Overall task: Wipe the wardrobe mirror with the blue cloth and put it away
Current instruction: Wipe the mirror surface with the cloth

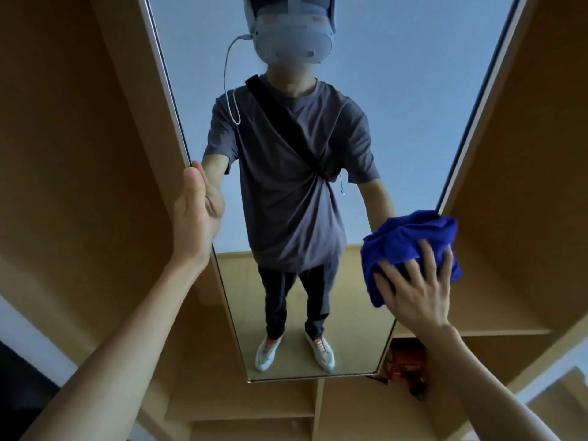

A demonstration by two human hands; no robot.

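Note:
The tall wardrobe mirror (397, 128) fills the middle of the view and reflects a person wearing a headset. My right hand (416, 288) presses the bunched blue cloth (410, 240) flat against the glass at the mirror's lower right edge, fingers spread over the cloth. My left hand (195, 214) grips the mirror's left edge at mid height, thumb on the front and fingers wrapped behind the panel.
Wooden wardrobe shelves (496, 331) stand open on the right, and a wooden panel (79, 154) on the left. Lower shelves (254, 412) run beneath the mirror. An orange-red object (409, 361) sits in the compartment under the right shelf.

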